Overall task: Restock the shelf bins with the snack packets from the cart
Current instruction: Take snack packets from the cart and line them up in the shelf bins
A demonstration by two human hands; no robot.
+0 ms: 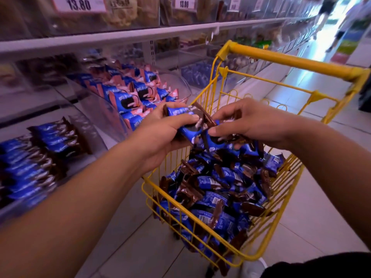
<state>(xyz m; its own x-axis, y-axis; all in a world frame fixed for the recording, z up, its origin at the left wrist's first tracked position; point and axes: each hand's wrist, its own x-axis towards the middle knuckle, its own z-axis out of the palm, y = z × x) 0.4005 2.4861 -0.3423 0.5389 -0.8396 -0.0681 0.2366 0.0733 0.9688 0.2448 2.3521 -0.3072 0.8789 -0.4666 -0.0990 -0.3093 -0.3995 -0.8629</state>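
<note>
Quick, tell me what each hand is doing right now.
Left hand: holding blue snack packets.
Right hand: gripping more packets above the cart.

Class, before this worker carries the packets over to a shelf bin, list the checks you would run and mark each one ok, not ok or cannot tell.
1. Left hand grips blue-and-brown packets: ok.
2. Right hand pinches more packets above the cart: ok.
3. Yellow cart has stock left: ok.
4. Matching blue-and-brown bin lies at the lower left: ok.
5. That bin has space left: cannot tell.
6. Blue-and-pink bin, the wrong sort, sits nearest the hands: not ok.
</note>
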